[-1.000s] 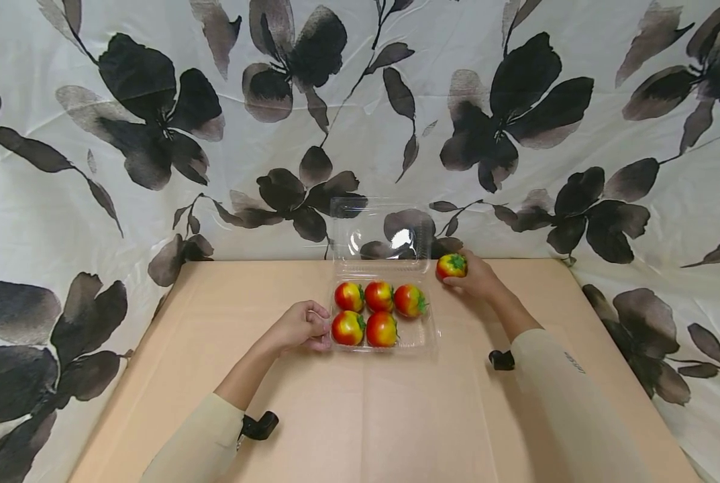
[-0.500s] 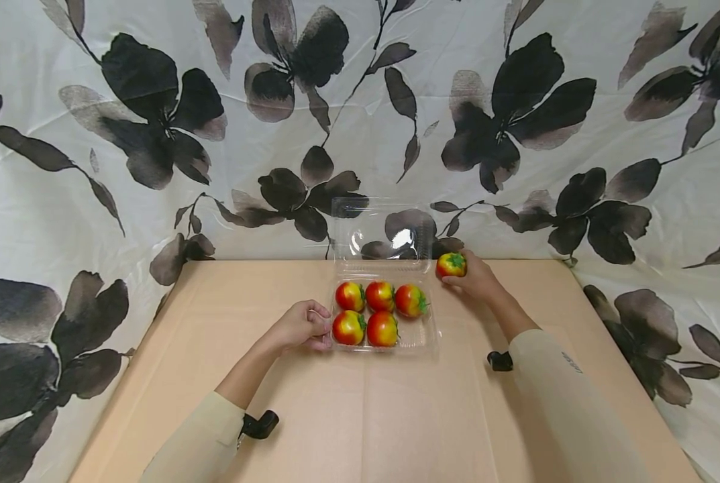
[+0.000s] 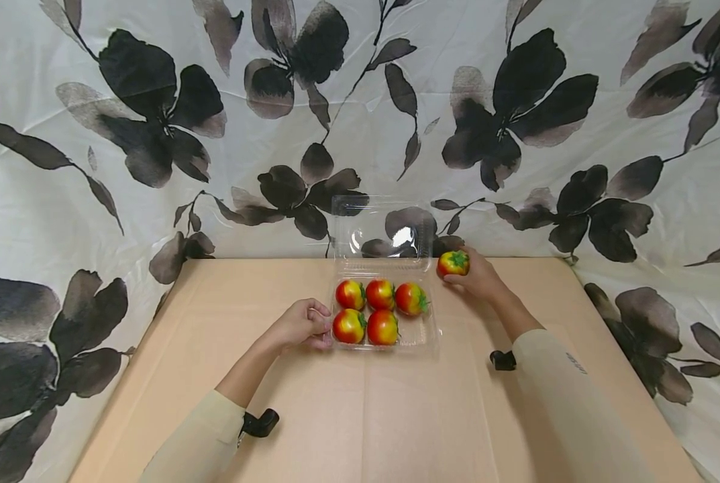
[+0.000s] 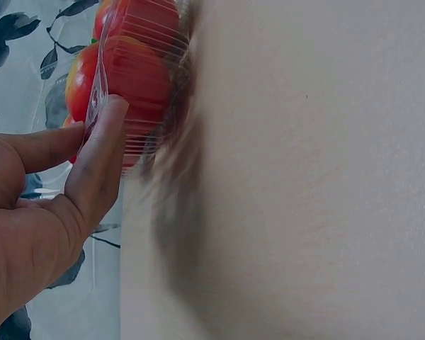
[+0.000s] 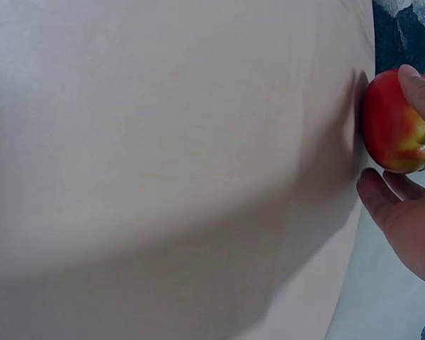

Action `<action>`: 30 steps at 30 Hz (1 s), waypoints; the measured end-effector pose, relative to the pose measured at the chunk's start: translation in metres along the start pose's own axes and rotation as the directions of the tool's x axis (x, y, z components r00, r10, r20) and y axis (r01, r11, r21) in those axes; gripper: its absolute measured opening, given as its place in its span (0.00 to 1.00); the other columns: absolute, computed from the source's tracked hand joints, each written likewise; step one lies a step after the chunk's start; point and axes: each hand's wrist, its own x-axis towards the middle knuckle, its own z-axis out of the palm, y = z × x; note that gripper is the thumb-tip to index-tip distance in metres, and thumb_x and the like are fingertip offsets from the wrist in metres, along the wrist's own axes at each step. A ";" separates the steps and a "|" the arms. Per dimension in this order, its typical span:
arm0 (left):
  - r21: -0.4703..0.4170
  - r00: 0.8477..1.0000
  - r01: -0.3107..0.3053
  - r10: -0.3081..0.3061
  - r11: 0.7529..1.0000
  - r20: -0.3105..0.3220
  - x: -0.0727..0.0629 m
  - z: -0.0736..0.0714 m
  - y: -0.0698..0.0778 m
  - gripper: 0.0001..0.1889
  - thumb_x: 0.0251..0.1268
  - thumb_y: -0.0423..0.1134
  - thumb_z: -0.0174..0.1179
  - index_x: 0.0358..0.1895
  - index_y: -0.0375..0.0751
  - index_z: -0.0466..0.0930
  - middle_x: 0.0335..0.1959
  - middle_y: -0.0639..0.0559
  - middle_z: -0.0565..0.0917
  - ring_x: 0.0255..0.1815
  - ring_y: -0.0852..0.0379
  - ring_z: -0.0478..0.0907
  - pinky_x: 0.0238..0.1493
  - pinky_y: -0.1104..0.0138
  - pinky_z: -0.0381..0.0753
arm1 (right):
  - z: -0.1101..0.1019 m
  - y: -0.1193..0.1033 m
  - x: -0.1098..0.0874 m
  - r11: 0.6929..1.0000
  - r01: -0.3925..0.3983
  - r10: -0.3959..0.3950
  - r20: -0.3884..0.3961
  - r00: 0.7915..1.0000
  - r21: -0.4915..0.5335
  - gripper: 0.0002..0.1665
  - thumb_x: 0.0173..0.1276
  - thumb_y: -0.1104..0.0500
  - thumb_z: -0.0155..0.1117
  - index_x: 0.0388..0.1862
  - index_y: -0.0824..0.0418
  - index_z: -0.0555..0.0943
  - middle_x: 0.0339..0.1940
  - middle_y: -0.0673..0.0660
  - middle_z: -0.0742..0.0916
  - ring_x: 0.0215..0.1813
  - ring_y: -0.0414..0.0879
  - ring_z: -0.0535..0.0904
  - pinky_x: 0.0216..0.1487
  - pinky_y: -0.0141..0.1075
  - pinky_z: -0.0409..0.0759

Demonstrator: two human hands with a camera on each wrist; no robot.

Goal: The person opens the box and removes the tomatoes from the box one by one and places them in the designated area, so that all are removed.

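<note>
A clear plastic clamshell container (image 3: pixel 417 335) lies on the table with its lid (image 3: pixel 380 231) raised at the back. Several red-and-yellow tomatoes with green tops sit in it, among them a front-left tomato (image 3: pixel 349 327); the front-right spot holds none. My left hand (image 3: pixel 302 325) pinches the container's left rim between thumb and fingers, as the left wrist view shows up close (image 4: pixel 64 184). Behind and right of the container, my right hand (image 3: pixel 480 275) holds another tomato (image 3: pixel 452 262) at the table's back edge. In the right wrist view the thumb lies over this tomato (image 5: pixel 389 124), fingers below.
A beige-covered table (image 3: pixel 396 416) spreads under both arms. Right behind its back edge hangs a white curtain (image 3: pixel 396 147) with dark flowers, close to the raised lid and my right hand. Each wrist carries a small black camera, such as the left wrist camera (image 3: pixel 260 423).
The tomato in my right hand has turned slightly, with the thumb now showing at its lower front. My left hand and the container stay where they were.
</note>
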 end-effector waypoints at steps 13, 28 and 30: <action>-0.002 1.000 -0.011 0.011 1.000 0.008 0.002 -0.002 -0.002 0.14 0.71 0.20 0.56 0.55 0.23 0.65 0.32 0.39 0.83 0.29 0.51 0.87 0.40 0.53 0.92 | -0.010 -0.008 -0.019 0.999 0.046 -0.046 -0.056 0.997 -0.006 0.58 0.67 0.50 0.75 0.83 0.68 0.52 0.80 0.74 0.62 0.80 0.72 0.56 0.80 0.68 0.55; -0.022 1.000 -0.005 0.005 1.000 0.013 0.003 -0.001 -0.002 0.15 0.71 0.20 0.57 0.55 0.23 0.64 0.30 0.40 0.83 0.28 0.51 0.87 0.39 0.54 0.93 | 0.000 -0.035 -0.062 0.952 0.301 -0.307 -0.166 0.937 -0.057 0.50 0.60 0.59 0.80 0.76 0.70 0.65 0.76 0.73 0.68 0.77 0.70 0.62 0.79 0.67 0.61; -0.024 1.000 -0.002 0.003 1.000 0.012 0.002 -0.001 -0.002 0.15 0.71 0.20 0.57 0.55 0.23 0.64 0.30 0.41 0.82 0.28 0.51 0.86 0.39 0.54 0.93 | 0.003 -0.038 -0.067 0.945 0.319 -0.327 -0.155 0.932 -0.074 0.49 0.60 0.59 0.80 0.76 0.68 0.65 0.76 0.73 0.67 0.78 0.69 0.61 0.78 0.67 0.61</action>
